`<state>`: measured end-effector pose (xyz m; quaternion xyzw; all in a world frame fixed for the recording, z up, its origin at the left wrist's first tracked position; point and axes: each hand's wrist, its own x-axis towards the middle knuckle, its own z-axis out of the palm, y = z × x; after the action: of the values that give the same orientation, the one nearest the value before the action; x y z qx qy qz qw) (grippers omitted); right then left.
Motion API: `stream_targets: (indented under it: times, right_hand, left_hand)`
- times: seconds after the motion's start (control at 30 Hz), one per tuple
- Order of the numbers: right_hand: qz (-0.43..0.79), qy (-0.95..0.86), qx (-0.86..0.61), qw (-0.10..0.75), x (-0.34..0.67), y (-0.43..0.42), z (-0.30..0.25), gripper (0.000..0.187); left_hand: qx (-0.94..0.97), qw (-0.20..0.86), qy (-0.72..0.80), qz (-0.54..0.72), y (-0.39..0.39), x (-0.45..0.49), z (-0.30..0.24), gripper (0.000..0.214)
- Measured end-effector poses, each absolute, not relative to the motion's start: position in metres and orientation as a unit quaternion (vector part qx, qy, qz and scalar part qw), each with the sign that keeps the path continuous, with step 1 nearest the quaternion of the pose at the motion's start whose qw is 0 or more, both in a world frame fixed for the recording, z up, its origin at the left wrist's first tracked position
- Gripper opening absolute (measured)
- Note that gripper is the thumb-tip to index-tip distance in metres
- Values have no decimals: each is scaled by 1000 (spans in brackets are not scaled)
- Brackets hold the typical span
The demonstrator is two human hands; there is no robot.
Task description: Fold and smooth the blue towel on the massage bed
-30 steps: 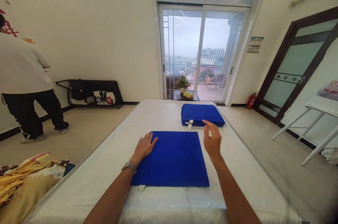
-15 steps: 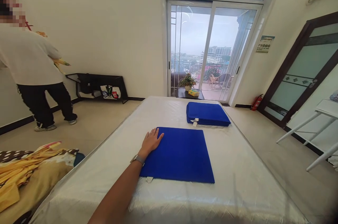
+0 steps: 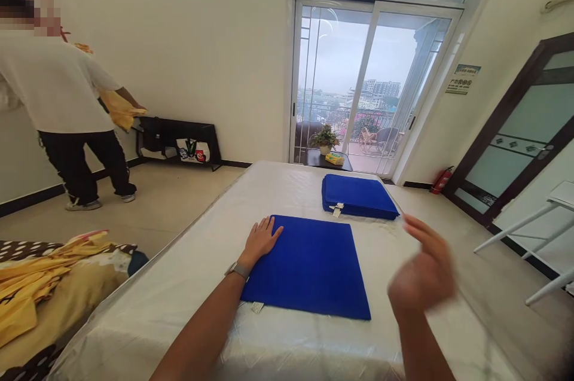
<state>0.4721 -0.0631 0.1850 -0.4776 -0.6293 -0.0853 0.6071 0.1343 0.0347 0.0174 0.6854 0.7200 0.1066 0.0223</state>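
A flat blue fabric square (image 3: pixel 309 267), perhaps a folded storage box or cushion cover, lies on the plastic-wrapped mattress (image 3: pixel 287 345), with a small white tag at its near edge. My left hand (image 3: pixel 260 240), a watch on its wrist, rests flat with fingers spread over the square's far left corner. Raised above the mattress to the right of the square is my right hand (image 3: pixel 424 273), blurred by motion, its fingers stretched up and leftward and nothing visible in them. Beyond the square sits a stack of similar blue fabric pieces (image 3: pixel 361 194) with white tags.
Yellow and brown bedding (image 3: pixel 58 285) lies left of the mattress. Another person (image 3: pixel 58 88) stands at the left wall with yellow cloth. A small black table (image 3: pixel 314 159) with a potted plant stands past the far end. A white stool (image 3: pixel 529 231) is at right.
My right hand has come into view at the right, above the mattress. My left hand stays on the blue square. The other person's yellow cloth now hangs out to the right.
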Motion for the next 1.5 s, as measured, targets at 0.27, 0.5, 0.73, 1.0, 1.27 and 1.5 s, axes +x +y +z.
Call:
stream_targets:
  times: [0.27, 0.5, 0.73, 1.0, 1.27, 1.5]
  right_hand:
    - [84, -709, -601, 360, 467, 52, 92, 43]
    - [40, -738, -615, 275, 475, 63, 54, 50]
    - [62, -748, -643, 153, 470, 68, 35, 62]
    - [75, -745, -656, 92, 466, 70, 29, 68]
    - [59, -754, -647, 100, 470, 67, 26, 65]
    - [49, -771, -630, 84, 475, 66, 24, 62]
  left_hand:
    - [686, 31, 719, 108, 36, 133, 16, 83]
    - [679, 46, 726, 97, 38, 132, 15, 85]
    - [675, 59, 728, 99, 36, 135, 20, 84]
    - [675, -10, 736, 39, 37, 141, 31, 86]
    - [835, 12, 530, 147, 54, 302, 41, 76]
    - [844, 35, 510, 161, 73, 352, 22, 62]
